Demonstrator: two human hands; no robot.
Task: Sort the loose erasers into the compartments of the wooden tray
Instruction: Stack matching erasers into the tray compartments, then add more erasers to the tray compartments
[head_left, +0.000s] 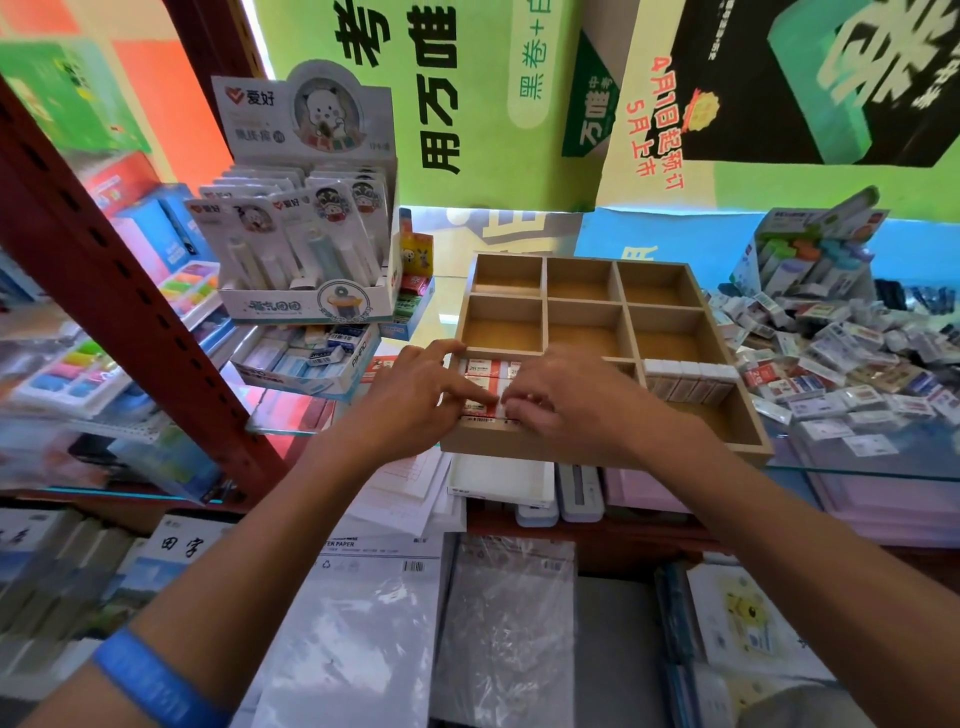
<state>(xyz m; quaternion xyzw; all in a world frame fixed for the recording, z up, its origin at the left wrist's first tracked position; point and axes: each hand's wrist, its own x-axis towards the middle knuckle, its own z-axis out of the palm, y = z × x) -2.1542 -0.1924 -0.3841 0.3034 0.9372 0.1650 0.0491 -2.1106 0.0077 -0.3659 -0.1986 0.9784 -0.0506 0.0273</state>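
Observation:
A wooden tray with nine compartments sits on a glass shelf. Its near-left compartment holds red-and-white erasers lying flat. My left hand reaches over the tray's left edge, its fingers stretched onto those erasers. My right hand lies over the same compartment, fingertips curled down on the erasers next to the left fingers; whether it pinches one I cannot tell. A row of white erasers stands on edge in the near-right compartment. The six far compartments hold nothing. A heap of loose erasers lies right of the tray.
A cardboard display box of carded correction tapes stands left of the tray, above an open box of erasers. A red steel shelf post runs down the left. Paper packs lie on the lower shelf under my arms.

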